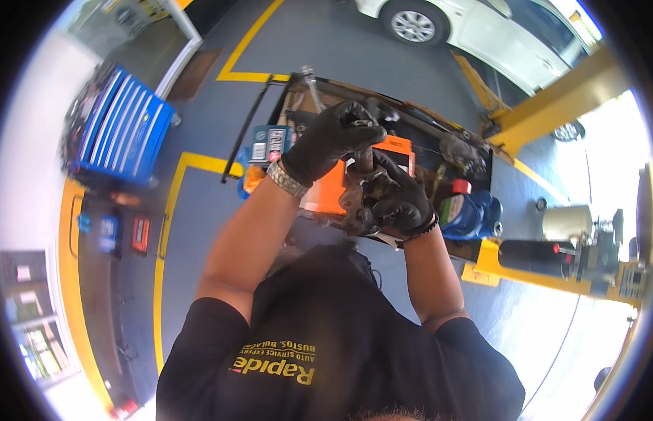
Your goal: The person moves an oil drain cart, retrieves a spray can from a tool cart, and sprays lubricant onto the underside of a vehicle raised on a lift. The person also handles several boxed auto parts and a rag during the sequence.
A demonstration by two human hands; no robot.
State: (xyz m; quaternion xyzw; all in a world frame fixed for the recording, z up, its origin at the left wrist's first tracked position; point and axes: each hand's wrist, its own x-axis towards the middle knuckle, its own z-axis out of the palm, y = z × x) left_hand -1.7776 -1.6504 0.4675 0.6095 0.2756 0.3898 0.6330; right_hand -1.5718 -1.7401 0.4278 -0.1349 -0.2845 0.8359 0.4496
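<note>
Both my hands wear black gloves and meet over a tool cart (481, 165). My right hand (405, 202) is closed around a dark, greasy metal car part (354, 203) with an irregular body and a short round shaft pointing up. Above that shaft, my left hand (333, 139) has its fingers curled and pinched together at the shaft's top end. Whatever sits between those fingers is too small and dark to name. Directly behind the metal part lies an orange box (325, 193) on the cart. A long-handled chrome wrench (313, 90) rests at the cart's far left.
Blue bottles (474, 216) stand at the cart's right, beside a red cap (461, 186). A teal box (269, 144) lies at its left. Beyond are a blue tool cabinet (130, 130), a yellow lift post (565, 105) and a white car (481, 28).
</note>
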